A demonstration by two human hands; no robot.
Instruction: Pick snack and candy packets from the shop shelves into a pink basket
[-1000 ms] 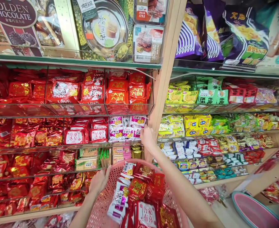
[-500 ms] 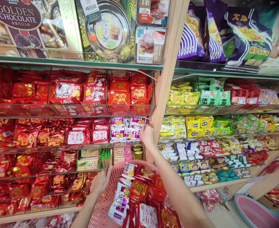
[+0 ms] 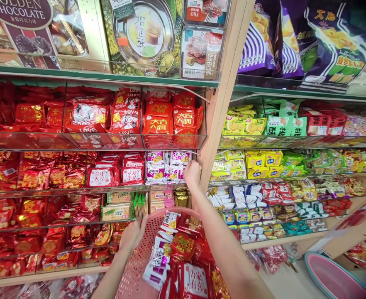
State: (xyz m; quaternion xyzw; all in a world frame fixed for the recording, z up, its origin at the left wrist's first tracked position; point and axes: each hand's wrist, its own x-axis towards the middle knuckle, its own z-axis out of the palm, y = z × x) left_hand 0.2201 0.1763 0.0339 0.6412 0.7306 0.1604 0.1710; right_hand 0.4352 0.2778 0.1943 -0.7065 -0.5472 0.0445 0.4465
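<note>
My left hand point(image 3: 134, 233) is closed over the left rim of a pink perforated plastic basket point(image 3: 133, 270), which is tilted towards me. Inside lie white and purple snack packets point(image 3: 159, 257) and several red wrapped packets point(image 3: 195, 279). Up at the shelf, my right hand point(image 3: 193, 174) reaches into the right end of a clear-fronted compartment, against the wooden upright. Its fingers are curled at the edge of the white and purple packets point(image 3: 154, 172) stacked there. The fingertips are partly hidden, so whatever they grip is unclear.
Red packets point(image 3: 100, 177) fill the compartments on the left. A wooden upright point(image 3: 222, 83) divides the shelving, with yellow packets point(image 3: 264, 160) and others to the right. Clear shelf fronts point(image 3: 114, 142) edge each tier. A pink and teal basin point(image 3: 332, 278) sits low at right.
The camera view has shifted slightly, moving the upper shelves upward in the picture. Both hands keep nearly the same places, the left on the basket and the right at the compartment.
</note>
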